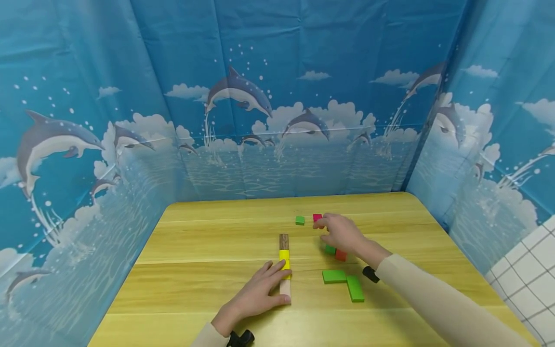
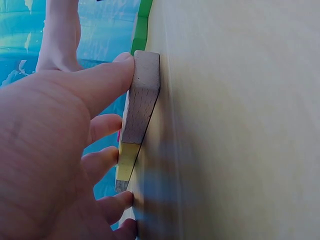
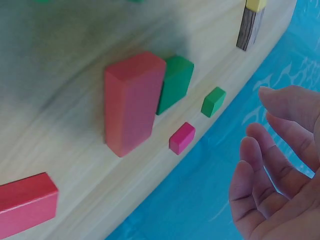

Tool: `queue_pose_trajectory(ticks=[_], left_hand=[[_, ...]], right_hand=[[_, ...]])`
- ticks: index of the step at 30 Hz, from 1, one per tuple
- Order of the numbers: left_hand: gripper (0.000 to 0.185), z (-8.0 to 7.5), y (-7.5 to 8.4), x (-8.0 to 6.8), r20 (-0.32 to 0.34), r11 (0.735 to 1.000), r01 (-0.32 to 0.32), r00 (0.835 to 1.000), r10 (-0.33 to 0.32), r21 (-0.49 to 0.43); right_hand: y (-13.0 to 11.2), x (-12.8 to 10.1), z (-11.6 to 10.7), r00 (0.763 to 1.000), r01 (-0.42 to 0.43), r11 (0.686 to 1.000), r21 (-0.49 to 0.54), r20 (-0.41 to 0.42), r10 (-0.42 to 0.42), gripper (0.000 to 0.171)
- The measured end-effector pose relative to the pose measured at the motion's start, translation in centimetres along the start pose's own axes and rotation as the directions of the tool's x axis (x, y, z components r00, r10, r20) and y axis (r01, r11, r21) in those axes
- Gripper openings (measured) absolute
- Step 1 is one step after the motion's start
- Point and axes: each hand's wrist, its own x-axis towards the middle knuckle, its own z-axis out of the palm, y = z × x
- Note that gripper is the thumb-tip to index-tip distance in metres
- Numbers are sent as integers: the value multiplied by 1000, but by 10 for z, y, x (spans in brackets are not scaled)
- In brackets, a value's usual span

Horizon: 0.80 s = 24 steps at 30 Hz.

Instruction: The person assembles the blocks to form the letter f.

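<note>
My left hand [image 1: 258,290] rests on a straight row of blocks. The row has a dark brown wood-grain block [image 1: 284,241] at the far end, a yellow block [image 1: 284,255] in the middle and a pale wooden block [image 1: 284,286] nearest me. In the left wrist view the thumb touches the pale block. Over the table's right half hovers my right hand [image 1: 343,235], loosely bent and holding nothing. Near its fingertips in the head view is a pink block [image 1: 317,217]. Below it stand a red block [image 3: 132,107] and a green block [image 3: 176,84], side by side and partly hidden in the head view.
A small green block [image 1: 300,220] lies left of the pink one. Two flat light-green blocks [image 1: 334,276] meet at an angle nearer me. Another red block [image 3: 29,206] shows at the right wrist view's lower left. A dolphin-print curtain [image 1: 277,159] surrounds the wooden table [image 1: 195,270].
</note>
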Motion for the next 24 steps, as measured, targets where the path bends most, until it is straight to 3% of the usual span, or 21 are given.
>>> queue_pose_trajectory(ticks=[10,24], left_hand=[[68,-1,1,-1,-8,1000,-3,1000,3,1],[68,2,1,-2,-4,1000,-7,1000,7,-12]], right_hand=[[-4,-30,1,998,57,997,55,-7,-56,30],[-2,-68,5,998,51,990,132,20,-55,28]])
